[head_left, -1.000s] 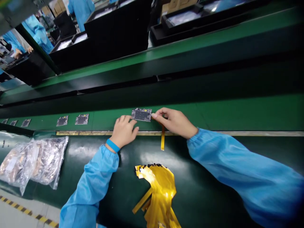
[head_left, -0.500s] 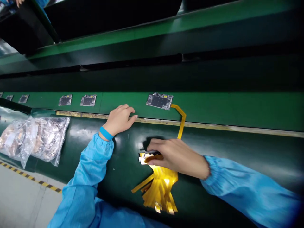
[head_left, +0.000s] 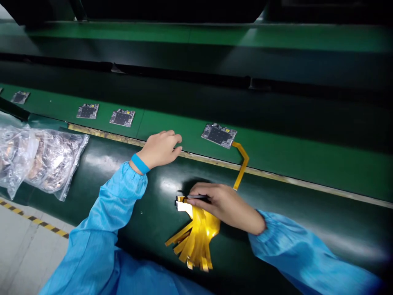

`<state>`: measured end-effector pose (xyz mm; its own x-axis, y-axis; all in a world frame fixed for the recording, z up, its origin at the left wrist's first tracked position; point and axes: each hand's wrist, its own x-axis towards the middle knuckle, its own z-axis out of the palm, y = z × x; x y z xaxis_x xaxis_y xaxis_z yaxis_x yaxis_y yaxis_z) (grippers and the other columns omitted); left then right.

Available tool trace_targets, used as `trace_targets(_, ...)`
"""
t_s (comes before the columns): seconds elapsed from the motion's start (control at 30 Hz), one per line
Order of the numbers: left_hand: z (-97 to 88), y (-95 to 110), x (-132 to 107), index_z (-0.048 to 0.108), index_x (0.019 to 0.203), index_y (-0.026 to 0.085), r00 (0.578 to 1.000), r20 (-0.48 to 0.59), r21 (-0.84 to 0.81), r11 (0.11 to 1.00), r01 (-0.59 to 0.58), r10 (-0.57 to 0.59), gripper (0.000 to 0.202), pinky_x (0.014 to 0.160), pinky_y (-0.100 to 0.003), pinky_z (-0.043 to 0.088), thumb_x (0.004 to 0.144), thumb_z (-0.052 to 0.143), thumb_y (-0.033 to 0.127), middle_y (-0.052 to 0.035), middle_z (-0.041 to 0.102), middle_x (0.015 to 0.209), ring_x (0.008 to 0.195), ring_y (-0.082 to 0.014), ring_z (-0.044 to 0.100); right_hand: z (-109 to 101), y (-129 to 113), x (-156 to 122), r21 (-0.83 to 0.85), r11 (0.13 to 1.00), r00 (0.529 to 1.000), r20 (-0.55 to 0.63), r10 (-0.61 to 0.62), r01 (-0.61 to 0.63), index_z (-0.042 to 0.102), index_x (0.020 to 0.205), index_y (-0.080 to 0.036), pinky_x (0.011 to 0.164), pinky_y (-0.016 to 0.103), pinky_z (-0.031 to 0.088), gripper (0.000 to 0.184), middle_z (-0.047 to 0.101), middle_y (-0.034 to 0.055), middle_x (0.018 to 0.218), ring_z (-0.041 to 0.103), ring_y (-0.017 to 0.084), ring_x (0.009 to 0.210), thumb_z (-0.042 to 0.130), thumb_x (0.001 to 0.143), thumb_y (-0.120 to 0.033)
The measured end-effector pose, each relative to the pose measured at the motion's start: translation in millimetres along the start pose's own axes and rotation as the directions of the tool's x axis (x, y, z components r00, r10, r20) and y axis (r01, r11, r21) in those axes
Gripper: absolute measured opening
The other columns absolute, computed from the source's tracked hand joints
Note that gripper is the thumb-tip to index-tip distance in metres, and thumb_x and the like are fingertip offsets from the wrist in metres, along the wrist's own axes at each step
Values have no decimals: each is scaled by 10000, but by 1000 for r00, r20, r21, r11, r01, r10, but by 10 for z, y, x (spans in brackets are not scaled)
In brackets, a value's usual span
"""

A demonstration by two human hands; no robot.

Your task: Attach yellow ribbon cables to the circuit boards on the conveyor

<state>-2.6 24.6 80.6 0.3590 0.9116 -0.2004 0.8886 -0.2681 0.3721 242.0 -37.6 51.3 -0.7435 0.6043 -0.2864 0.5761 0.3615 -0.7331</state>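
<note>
My left hand [head_left: 162, 148] rests at the belt's near edge, fingers loosely curled, thumb apart, holding nothing. In a pinch, my right hand [head_left: 229, 205] grips a slim dark tool [head_left: 198, 197]; its exact kind is unclear. The tool's tip is at the upper end of a fanned bundle of yellow flex cables [head_left: 201, 233] on the dark green bench, and the hand partly covers this bundle. Beyond the hands, a circuit board [head_left: 219, 135] lies on the green belt. One yellow flex cable [head_left: 242, 166] runs from its right corner over the belt edge toward my right hand.
More circuit boards [head_left: 122, 118] lie spaced along the green conveyor belt [head_left: 172, 127] to the left. Clear plastic bags [head_left: 55, 157] of parts sit on the bench at left. A pale strip [head_left: 215, 159] separates belt from bench. Striped floor tape [head_left: 33, 220] shows lower left.
The view has tilted and shifted. My right hand now shows the dark tool more clearly, with its tip at the bundle's upper end. My left hand stays by the belt edge.
</note>
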Motion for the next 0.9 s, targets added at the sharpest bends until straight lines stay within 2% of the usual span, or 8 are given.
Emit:
trace_targets(0.2, -13, -25, -7, 698, 1217, 187, 1000, 4, -46, 999, -11, 11, 264, 941, -385, 557, 1022, 524, 224, -90, 716, 1217, 1149, -273, 694, -28, 25, 33, 252, 968, 997, -78, 22, -2, 786, 851, -225, 726, 325, 554, 474, 784, 114, 1028, 731, 235, 851, 645, 961, -664)
trace_targets(0.33, -28, -62, -6, 702, 1215, 198, 1000, -1, -94, 995, -17, 17, 270, 921, -367, 556, 1013, 525, 229, -79, 724, 1193, 1110, -258, 706, -88, -2, 73, 362, 924, 988, -49, 148, -121, 745, 809, -208, 644, 323, 553, 590, 754, 83, 803, 690, 228, 734, 647, 893, -783)
trace_targets(0.4, -40, -82, -6, 707, 1212, 198, 1000, -3, -118, 993, -18, 18, 273, 912, -358, 556, 1007, 530, 229, -72, 731, 1169, 1090, -251, 710, -127, -32, 111, 379, 913, 979, -78, 190, -148, 728, 809, -209, 624, 319, 547, 621, 728, 63, 740, 660, 216, 691, 646, 866, -822)
trace_targets(0.53, -58, -118, -8, 716, 1213, 193, 1000, -7, -153, 988, -18, 17, 283, 907, -348, 552, 995, 538, 217, -57, 750, 1117, 1074, -246, 713, -177, -97, 194, 402, 907, 973, -129, 191, -124, 729, 825, -210, 677, 334, 565, 625, 736, 67, 764, 652, 212, 707, 661, 850, -831)
trace_targets(0.63, -53, -134, -6, 721, 1211, 193, 1000, -20, -169, 985, -21, 18, 286, 904, -354, 555, 990, 540, 219, -55, 761, 1097, 1065, -246, 716, -189, -125, 218, 409, 901, 985, -33, 171, -143, 738, 829, -204, 668, 328, 559, 625, 725, 64, 745, 652, 211, 702, 664, 855, -824)
trace_targets(0.73, -39, -142, 5, 728, 1198, 199, 999, -35, -179, 983, -29, 23, 287, 898, -356, 556, 984, 539, 222, -56, 765, 1090, 1044, -244, 719, -219, -140, 220, 407, 903, 990, 53, 129, -140, 747, 816, -196, 736, 345, 584, 624, 770, 116, 931, 705, 248, 840, 660, 867, -812)
trace_targets(0.83, -40, -166, 12, 741, 1168, 198, 999, -40, -201, 979, -34, 26, 273, 880, -346, 546, 971, 552, 216, -56, 766, 1075, 1020, -240, 718, -275, -144, 242, 388, 917, 995, 26, 91, -94, 728, 770, -192, 804, 362, 590, 639, 757, 159, 1136, 717, 272, 956, 643, 874, -817)
trace_targets(0.9, -60, -199, 2, 755, 1094, 195, 998, -36, -245, 968, -52, 44, 227, 848, -329, 536, 950, 580, 205, -49, 769, 1043, 964, -221, 716, -307, -136, 278, 368, 925, 995, 4, 99, -94, 724, 797, -202, 765, 355, 586, 644, 764, 134, 1022, 707, 253, 876, 625, 874, -834)
